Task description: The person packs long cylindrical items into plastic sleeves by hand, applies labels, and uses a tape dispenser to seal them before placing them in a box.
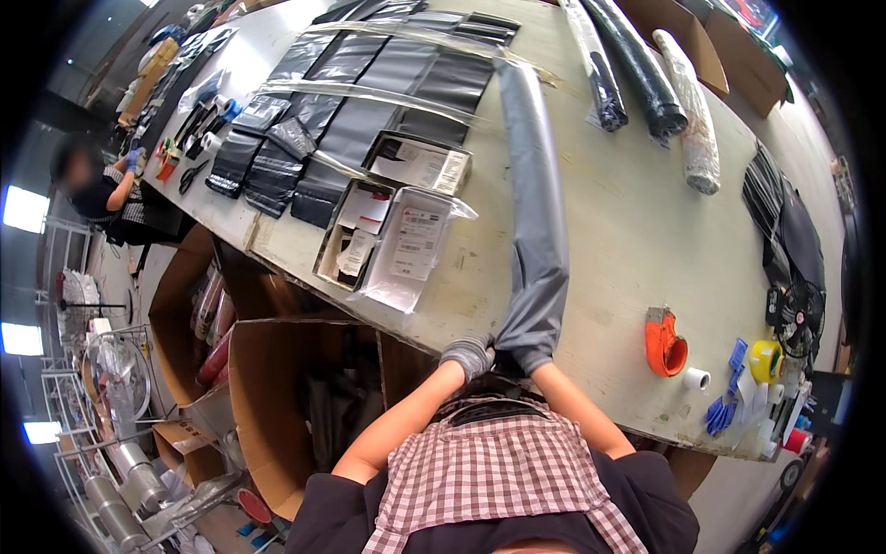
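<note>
A long grey plastic bag (535, 185) lies lengthwise on the table in front of me, its near end crumpled at the table's front edge. My left hand (469, 356), in a grey knit glove, is closed at the left side of that near end, gripping the plastic. At the right side of the same end is my right hand (532, 358), also gloved. Folds of the grey plastic and its own position hide its fingers. What is inside the bag does not show.
Flat black plastic bags (369, 83) lie at the far left under clear strips. Nearer are open boxes (411, 242) with labels. Wrapped rolls (637, 74) lie far right; an orange tape dispenser (664, 342) and a small fan (798, 319) sit right. A large carton (277, 406) stands below left; a co-worker (101, 185) stands beyond.
</note>
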Demonstrator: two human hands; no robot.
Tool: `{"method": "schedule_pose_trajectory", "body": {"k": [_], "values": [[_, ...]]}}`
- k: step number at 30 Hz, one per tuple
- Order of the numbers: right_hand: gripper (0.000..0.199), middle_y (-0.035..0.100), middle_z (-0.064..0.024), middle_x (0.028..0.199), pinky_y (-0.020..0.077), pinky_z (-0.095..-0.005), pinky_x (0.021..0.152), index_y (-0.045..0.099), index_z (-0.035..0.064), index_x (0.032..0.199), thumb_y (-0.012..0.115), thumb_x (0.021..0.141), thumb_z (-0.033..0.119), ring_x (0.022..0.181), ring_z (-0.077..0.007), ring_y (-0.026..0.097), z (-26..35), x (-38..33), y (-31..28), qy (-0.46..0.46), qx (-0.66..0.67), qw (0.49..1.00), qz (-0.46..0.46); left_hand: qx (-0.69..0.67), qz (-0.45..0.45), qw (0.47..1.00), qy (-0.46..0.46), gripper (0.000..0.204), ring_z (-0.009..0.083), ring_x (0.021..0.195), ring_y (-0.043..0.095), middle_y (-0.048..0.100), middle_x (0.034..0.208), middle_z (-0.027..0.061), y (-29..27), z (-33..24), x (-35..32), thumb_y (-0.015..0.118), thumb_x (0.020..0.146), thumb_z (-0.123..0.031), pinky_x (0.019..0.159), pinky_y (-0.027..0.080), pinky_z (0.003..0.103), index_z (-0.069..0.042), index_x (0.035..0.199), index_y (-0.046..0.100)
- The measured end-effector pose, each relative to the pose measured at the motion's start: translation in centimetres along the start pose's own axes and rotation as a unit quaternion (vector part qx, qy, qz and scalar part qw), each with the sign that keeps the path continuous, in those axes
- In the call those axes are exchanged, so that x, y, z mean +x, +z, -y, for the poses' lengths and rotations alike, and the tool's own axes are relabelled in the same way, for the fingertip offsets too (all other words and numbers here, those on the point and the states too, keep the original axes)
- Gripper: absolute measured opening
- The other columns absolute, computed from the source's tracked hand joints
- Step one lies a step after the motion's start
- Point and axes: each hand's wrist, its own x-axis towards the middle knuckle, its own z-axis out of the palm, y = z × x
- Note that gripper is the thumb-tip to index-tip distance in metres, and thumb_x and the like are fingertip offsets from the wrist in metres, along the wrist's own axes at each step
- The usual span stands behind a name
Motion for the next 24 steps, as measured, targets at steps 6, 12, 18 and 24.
{"method": "schedule_pose_trajectory", "body": {"k": [6,12,18,24], "values": [[0.058,0.039,-0.0187,0.141,0.0312,-0.0385,0.106,0.041,0.0070,0.137,0.046,0.088,0.038,0.129,-0.0323,0.037,-1.1,4.5,3.2,0.062,0.087,0.992,-0.072,0.014,-0.015,1.000,0.020,0.042,0.0386,0.094,0.060,0.064,0.099,0.0212,0.2,2.4,-1.3,0.049,0.085,-0.041,0.086,0.046,0.046,-0.007,0.103,0.065],[0.051,0.043,-0.0186,0.136,0.0349,-0.0435,0.101,0.052,0.0090,0.127,0.058,0.081,0.032,0.123,-0.0340,0.042,1.9,1.2,-4.8,-0.072,-0.040,0.969,0.234,-0.325,-0.364,0.872,0.045,0.025,0.0313,0.073,0.060,0.065,0.081,0.0177,-17.6,10.3,-2.8,0.062,0.085,-0.029,0.072,0.048,0.040,-0.005,0.090,0.064],[0.044,0.048,-0.0155,0.133,0.0347,-0.0501,0.100,0.058,0.0137,0.120,0.062,0.077,0.023,0.119,-0.0359,0.044,-0.1,-5.4,-6.7,-0.229,0.062,0.969,0.068,0.155,-0.285,0.931,-0.166,0.039,0.0336,0.088,0.062,0.066,0.092,0.0172,-21.7,17.4,1.9,0.082,0.064,-0.026,0.079,0.050,0.039,-0.003,0.091,0.066],[0.022,0.063,-0.0115,0.096,0.0459,-0.0403,0.079,0.064,0.0125,0.099,0.063,0.077,0.011,0.087,-0.0277,0.058,-0.4,-5.4,-9.7,-0.037,0.208,0.973,0.091,-0.003,-0.276,0.955,-0.112,0.042,0.0283,0.080,0.066,0.069,0.088,0.0159,-21.6,19.9,1.0,0.083,0.065,-0.032,0.075,0.051,0.035,-0.004,0.092,0.070]]}}
